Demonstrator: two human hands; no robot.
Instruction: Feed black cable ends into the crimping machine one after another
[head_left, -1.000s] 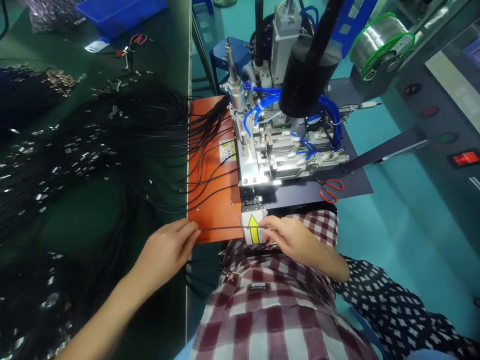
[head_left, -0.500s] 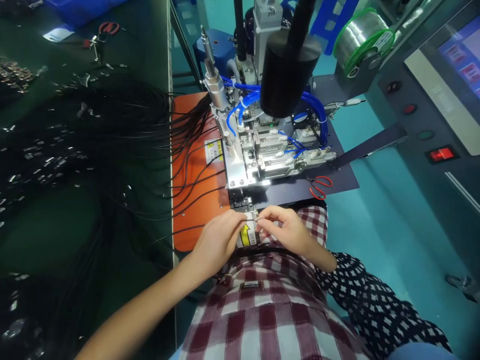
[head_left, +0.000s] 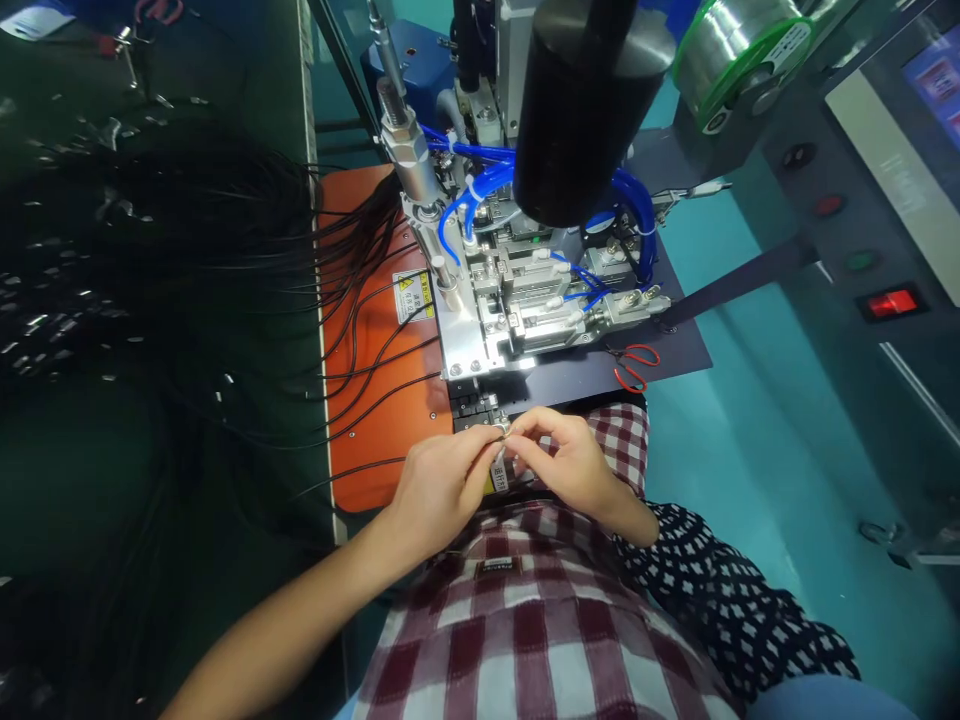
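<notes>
Below the front of the machine, my left hand (head_left: 442,485) is closed in a pinch on the end of a black cable (head_left: 352,468), which runs in from the left under the hand. My right hand (head_left: 562,460) is also closed, thumb and forefinger pinched at the cable's tip and touching the left fingertips. Whatever small piece lies between the right fingertips is mostly hidden. Just beyond both hands is a black track with small metal holders (head_left: 474,405). A yellow and white label (head_left: 499,475) shows partly beneath the fingers.
An orange plate (head_left: 375,400) carries several black cables leading into the metal machine (head_left: 525,300). A black cylinder (head_left: 592,120) hangs above it. Red-handled scissors (head_left: 636,367) lie on the dark plate at right. A solder wire spool (head_left: 739,60) stands behind. Loose metal pieces dot the dark table (head_left: 150,430).
The two hands have come closer, fingertips now meeting and covering the small gap seen before. The view has shifted slightly.
</notes>
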